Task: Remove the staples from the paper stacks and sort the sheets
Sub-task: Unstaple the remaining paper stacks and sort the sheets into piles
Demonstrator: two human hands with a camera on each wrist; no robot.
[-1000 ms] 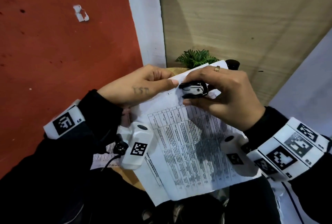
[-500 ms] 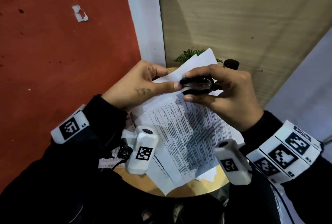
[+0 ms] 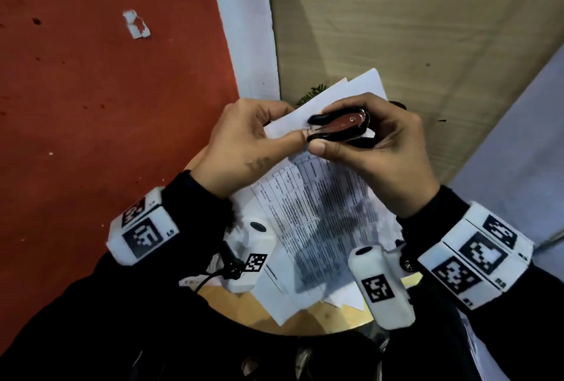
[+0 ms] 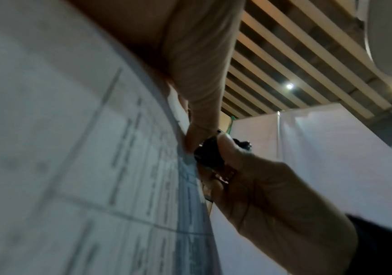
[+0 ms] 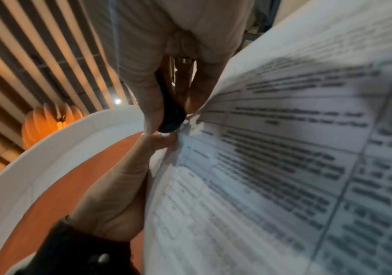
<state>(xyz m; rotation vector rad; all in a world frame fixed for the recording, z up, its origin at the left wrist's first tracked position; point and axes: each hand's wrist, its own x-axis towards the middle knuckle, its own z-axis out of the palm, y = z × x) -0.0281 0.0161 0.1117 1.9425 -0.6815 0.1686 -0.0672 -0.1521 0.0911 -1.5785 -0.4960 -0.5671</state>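
A stapled paper stack (image 3: 317, 215) printed with tables is lifted above a small round wooden table (image 3: 329, 318). My left hand (image 3: 244, 142) pinches its top corner, thumb on the printed side. My right hand (image 3: 375, 148) grips a black and chrome staple remover (image 3: 338, 127), whose claws meet the paper right at my left thumb tip. The left wrist view shows the paper stack (image 4: 96, 167) with the staple remover (image 4: 210, 154) at its edge. In the right wrist view the staple remover (image 5: 170, 113) sits against the corner of the paper stack (image 5: 284, 158).
More loose sheets (image 3: 274, 295) lie on the table under the lifted stack. A small green plant (image 3: 309, 95) and a black object (image 3: 398, 104) peek out behind the paper. A red wall (image 3: 106, 106) is to the left, a wood panel (image 3: 412, 29) behind.
The stack's top corner has been raised off the table and bent upward. The staple remover has turned so its chrome side faces up, its claws now at the corner by my left thumb.
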